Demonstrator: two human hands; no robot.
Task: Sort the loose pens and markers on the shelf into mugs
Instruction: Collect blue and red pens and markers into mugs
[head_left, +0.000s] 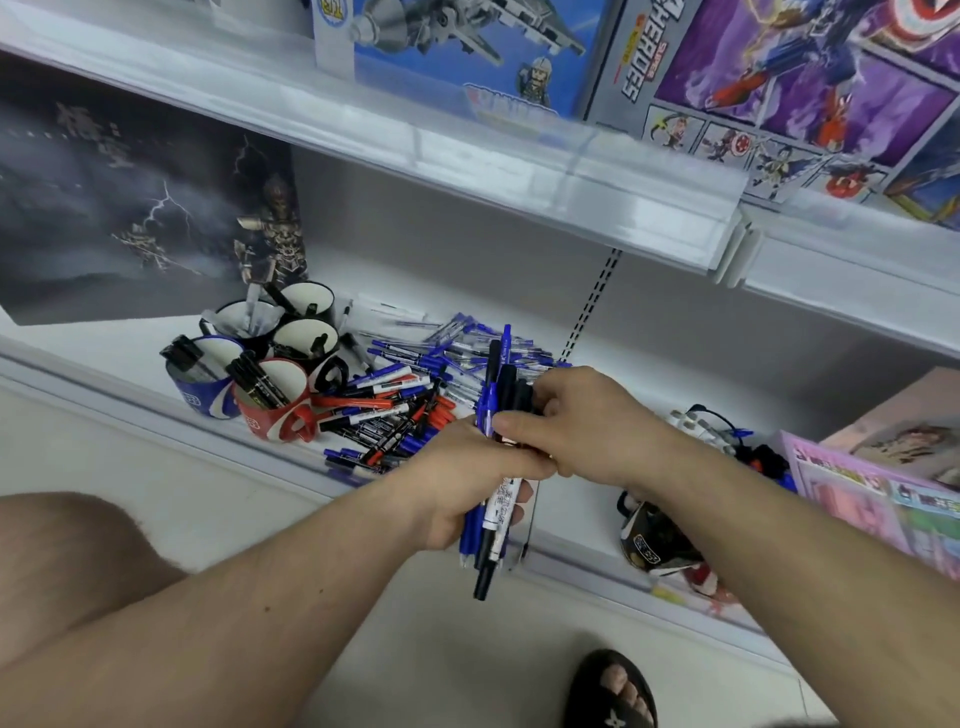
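On the white shelf, near its front edge, both hands grip a pen bundle.

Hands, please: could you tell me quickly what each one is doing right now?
Left hand: grips a bundle of pens.
Right hand: pinches the top of that same bundle.

Five mugs clustered at the left: one blue, one red, three black. A sixth, dark mug lies apart on the right. Two hands, left and right. Loose pens in the pile: too many to count.
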